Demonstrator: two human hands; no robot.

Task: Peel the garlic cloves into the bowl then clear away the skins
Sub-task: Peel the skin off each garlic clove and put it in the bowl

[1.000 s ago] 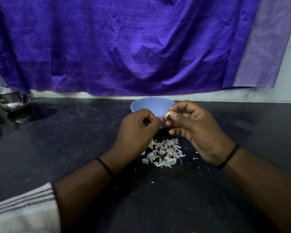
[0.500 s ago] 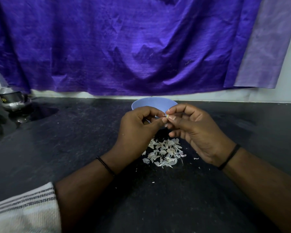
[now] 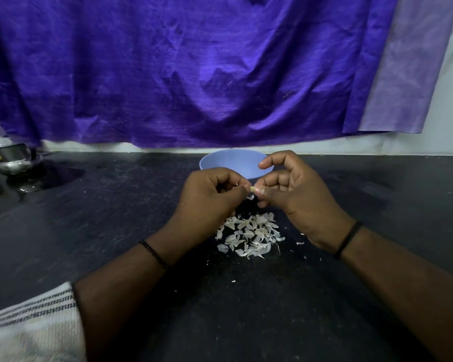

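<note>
Midway through peeling: left hand (image 3: pixel 209 197) and right hand (image 3: pixel 296 194) pinching one garlic clove (image 3: pixel 252 189) above skins (image 3: pixel 250 236), mid-bench; next, bowl (image 3: pixel 233 163).

A single head-worn wide-angle view looks forward and down across a dark counter (image 3: pixel 89 231), close above the forearms entering from the bottom corners. A purple cloth (image 3: pixel 194 69) fills the upper frame.
</note>
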